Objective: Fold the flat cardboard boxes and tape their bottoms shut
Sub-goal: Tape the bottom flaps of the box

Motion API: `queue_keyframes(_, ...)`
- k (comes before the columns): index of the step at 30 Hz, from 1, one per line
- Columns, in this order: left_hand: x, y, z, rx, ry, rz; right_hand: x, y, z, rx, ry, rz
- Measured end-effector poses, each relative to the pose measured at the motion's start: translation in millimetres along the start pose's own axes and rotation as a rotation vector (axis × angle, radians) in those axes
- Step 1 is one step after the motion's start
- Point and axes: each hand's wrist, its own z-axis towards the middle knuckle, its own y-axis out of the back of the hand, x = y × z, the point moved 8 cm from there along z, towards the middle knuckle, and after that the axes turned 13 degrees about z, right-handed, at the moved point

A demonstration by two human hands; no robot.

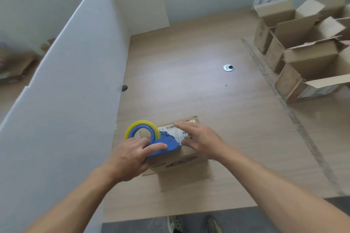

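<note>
A small brown cardboard box (pixel 186 159) stands on the wooden table (pixel 198 85) near its front edge, with a white printed label on its upper face. My left hand (pixel 130 159) grips a blue tape dispenser (pixel 166 143) that carries a yellow-edged roll of clear tape (pixel 141 128). The dispenser rests on the box's upper face at its left side. My right hand (pixel 200 139) lies flat on the box's top right part, fingers spread over the label.
Several folded open cardboard boxes (pixel 306 56) are piled at the table's right back. A tall white partition (pixel 72 73) runs along the left side. A round metal cable grommet (pixel 228 67) sits in the tabletop. A strip of tape (pixel 284 104) runs diagonally on the right.
</note>
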Motion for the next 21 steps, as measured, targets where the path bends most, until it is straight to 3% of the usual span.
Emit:
queue_keyframes(12,-4.4,2.5,14.5,0.025,-0.079,-0.028,9.9,-4.6,2.5,-0.088,0.213,-0.087)
queue_keyframes(17,-4.8,-0.4,19.2,0.068,-0.079,-0.042,3.4,0.0,-3.4,-0.19,0.176,-0.067)
queue_keyframes(21,-6.6,0.0,20.8,0.059,-0.092,-0.048,-1.1,2.9,1.0,-0.16,0.109,0.019)
